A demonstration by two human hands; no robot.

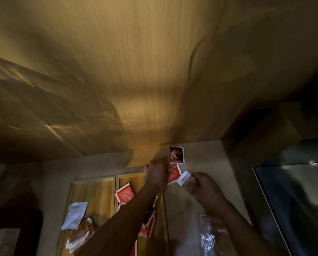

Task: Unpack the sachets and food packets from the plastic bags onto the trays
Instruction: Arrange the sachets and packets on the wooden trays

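My left hand (pixel 157 173) reaches forward, fingers closed on the edge of a red sachet (pixel 173 174). My right hand (pixel 204 187) holds a small clear plastic bag with a white label (pixel 185 179). A dark red sachet (pixel 177 155) lies just beyond both hands on the pale surface. Several red sachets (pixel 125 194) lie on the wooden tray (pixel 97 187) below my left forearm. White and brown food packets (pixel 75 215) rest in the tray's left compartment.
A crumpled clear plastic bag (pixel 209 233) lies under my right forearm. A wood-grain wall (pixel 136 71) rises right behind the counter. A dark glossy appliance (pixel 293 200) stands at the right. The scene is dim and blurred.
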